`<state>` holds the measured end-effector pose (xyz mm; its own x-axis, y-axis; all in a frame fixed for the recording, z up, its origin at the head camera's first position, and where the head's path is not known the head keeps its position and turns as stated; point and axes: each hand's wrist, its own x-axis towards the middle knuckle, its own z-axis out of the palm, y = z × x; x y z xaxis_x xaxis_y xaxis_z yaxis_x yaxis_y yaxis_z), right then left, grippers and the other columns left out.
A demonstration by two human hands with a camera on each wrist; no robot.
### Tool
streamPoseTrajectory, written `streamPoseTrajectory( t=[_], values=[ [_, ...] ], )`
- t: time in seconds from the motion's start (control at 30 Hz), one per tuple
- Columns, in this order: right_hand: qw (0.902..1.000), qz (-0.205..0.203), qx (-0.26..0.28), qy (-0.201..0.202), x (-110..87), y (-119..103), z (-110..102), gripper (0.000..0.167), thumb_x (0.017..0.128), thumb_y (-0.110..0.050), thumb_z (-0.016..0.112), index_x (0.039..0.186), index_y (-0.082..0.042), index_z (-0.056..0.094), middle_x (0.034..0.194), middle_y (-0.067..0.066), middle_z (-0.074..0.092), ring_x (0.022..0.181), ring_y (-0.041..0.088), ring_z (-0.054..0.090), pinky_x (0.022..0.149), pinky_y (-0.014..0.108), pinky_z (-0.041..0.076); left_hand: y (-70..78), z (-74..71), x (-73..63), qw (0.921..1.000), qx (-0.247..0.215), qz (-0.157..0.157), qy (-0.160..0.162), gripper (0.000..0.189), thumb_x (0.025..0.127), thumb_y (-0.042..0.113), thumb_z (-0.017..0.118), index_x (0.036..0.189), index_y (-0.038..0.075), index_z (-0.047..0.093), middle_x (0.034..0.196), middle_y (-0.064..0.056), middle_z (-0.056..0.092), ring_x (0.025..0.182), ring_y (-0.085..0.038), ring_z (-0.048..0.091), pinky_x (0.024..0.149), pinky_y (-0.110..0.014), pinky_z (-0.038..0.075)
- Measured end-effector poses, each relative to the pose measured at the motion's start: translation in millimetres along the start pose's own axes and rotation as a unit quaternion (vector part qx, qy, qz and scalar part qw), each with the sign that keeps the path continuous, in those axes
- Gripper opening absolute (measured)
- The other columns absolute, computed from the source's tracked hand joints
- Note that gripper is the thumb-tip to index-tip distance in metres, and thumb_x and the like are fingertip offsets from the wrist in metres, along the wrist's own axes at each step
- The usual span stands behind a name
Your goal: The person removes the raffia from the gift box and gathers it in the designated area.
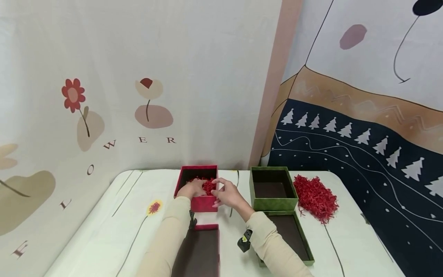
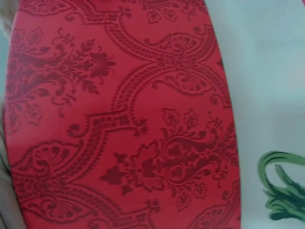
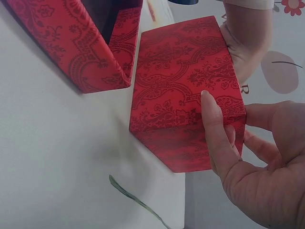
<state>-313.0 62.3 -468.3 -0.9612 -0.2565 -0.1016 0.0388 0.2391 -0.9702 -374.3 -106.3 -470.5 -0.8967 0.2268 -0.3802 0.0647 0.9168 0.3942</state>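
Observation:
A red patterned box stands upright at the back of the table with red shredded paper inside. Over its front rim reaches my left hand, down to the paper; its fingertips are largely hidden inside the box. My right hand holds the box at its right front corner, some fingers at the rim and one laid along the outer wall. The right wrist view shows these fingers on the red wall up close. Only the box's patterned side fills most of the left wrist view.
A shallow red lid lies in front of the red box, partly under my left forearm. To the right stand a green box and its green lid, with a heap of red shredded paper beside them.

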Motion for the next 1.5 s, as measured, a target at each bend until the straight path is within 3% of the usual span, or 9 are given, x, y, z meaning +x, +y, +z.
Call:
streamPoseTrajectory(
  t=[0.17,0.3,0.37,0.5,0.67,0.87,1.0,1.2,1.5],
  values=[
    [1.0000,-0.002,0.002,-0.002,-0.6,0.7,3.2,0.037,0.101,-0.002,0.064,0.137,0.000,0.057,0.076,0.018,0.057,0.054,0.021,0.064,0.074,0.059,0.059,-4.6,5.5,0.7,0.9980,-0.029,0.045,0.033,0.057,0.092,0.006,0.073,0.146,-0.002,0.055,0.143,-0.024,0.058,0.128,-0.039,0.056,0.107,-0.058,0.046],
    [1.0000,0.003,0.001,-0.006,-1.5,1.2,3.5,0.035,0.101,-0.002,0.063,0.136,-0.001,0.057,0.076,0.017,0.057,0.054,0.021,0.065,0.075,0.059,0.059,-6.4,9.6,1.8,0.9891,-0.046,0.083,0.113,0.058,0.089,0.003,0.078,0.143,-0.001,0.058,0.136,-0.022,0.063,0.117,-0.034,0.063,0.101,-0.053,0.052],
    [1.0000,0.004,0.000,-0.007,-1.5,1.9,2.4,0.035,0.102,-0.002,0.063,0.136,-0.001,0.057,0.075,0.015,0.056,0.055,0.021,0.066,0.075,0.058,0.059,-6.5,10.7,2.3,0.9770,-0.058,0.105,0.176,0.058,0.087,0.002,0.080,0.141,0.002,0.061,0.129,-0.022,0.067,0.113,-0.034,0.066,0.096,-0.051,0.055],
    [1.0000,0.001,0.003,-0.008,-0.7,4.6,0.3,0.035,0.102,-0.002,0.061,0.137,0.000,0.056,0.074,0.014,0.056,0.055,0.022,0.066,0.074,0.056,0.060,-7.7,4.6,0.3,0.9401,-0.094,0.146,0.293,0.048,0.082,0.000,0.083,0.126,0.007,0.067,0.112,-0.018,0.072,0.103,-0.035,0.071,0.089,-0.050,0.058],
    [0.9999,0.002,0.002,-0.015,-1.1,6.1,0.6,0.037,0.102,-0.002,0.061,0.139,0.002,0.054,0.078,0.016,0.056,0.056,0.024,0.067,0.075,0.058,0.059,-17.5,-25.8,-16.2,0.8934,-0.142,0.168,0.392,0.046,0.076,-0.007,0.081,0.118,0.005,0.067,0.108,-0.021,0.071,0.100,-0.041,0.069,0.088,-0.054,0.055],
    [0.9999,0.000,-0.005,-0.014,-2.4,5.5,0.8,0.035,0.101,-0.003,0.064,0.136,-0.002,0.056,0.080,0.016,0.056,0.059,0.029,0.068,0.076,0.059,0.058,-54.9,-57.5,-44.7,0.8709,-0.157,0.119,0.450,0.051,0.077,-0.009,0.077,0.125,0.004,0.063,0.119,-0.027,0.063,0.111,-0.048,0.062,0.094,-0.061,0.051],
    [0.9998,-0.002,-0.006,-0.017,-3.0,6.5,-0.6,0.037,0.101,-0.003,0.064,0.137,-0.001,0.055,0.082,0.018,0.057,0.060,0.030,0.068,0.075,0.057,0.059,-91.5,-53.4,-57.9,0.8785,-0.131,0.058,0.456,0.050,0.080,-0.010,0.074,0.127,0.000,0.061,0.123,-0.032,0.060,0.115,-0.052,0.059,0.098,-0.065,0.048],
    [0.9998,0.000,-0.009,-0.015,-2.7,5.0,-3.1,0.035,0.101,-0.002,0.063,0.135,-0.002,0.056,0.081,0.017,0.056,0.059,0.028,0.066,0.075,0.056,0.060,-132.9,-27.9,-74.3,0.9203,-0.086,-0.040,0.379,0.060,0.084,-0.007,0.070,0.141,-0.001,0.053,0.132,-0.035,0.052,0.120,-0.056,0.055,0.096,-0.068,0.047],
    [0.9997,-0.004,-0.016,-0.015,-1.3,-2.7,-3.2,0.037,0.101,-0.005,0.065,0.136,-0.003,0.056,0.082,0.017,0.057,0.063,0.033,0.068,0.077,0.056,0.059,-156.0,-15.5,-79.0,0.9472,-0.077,-0.087,0.299,0.077,0.087,0.006,0.078,0.152,-0.005,0.039,0.143,-0.040,0.040,0.131,-0.059,0.044,0.103,-0.070,0.042]
  ],
)
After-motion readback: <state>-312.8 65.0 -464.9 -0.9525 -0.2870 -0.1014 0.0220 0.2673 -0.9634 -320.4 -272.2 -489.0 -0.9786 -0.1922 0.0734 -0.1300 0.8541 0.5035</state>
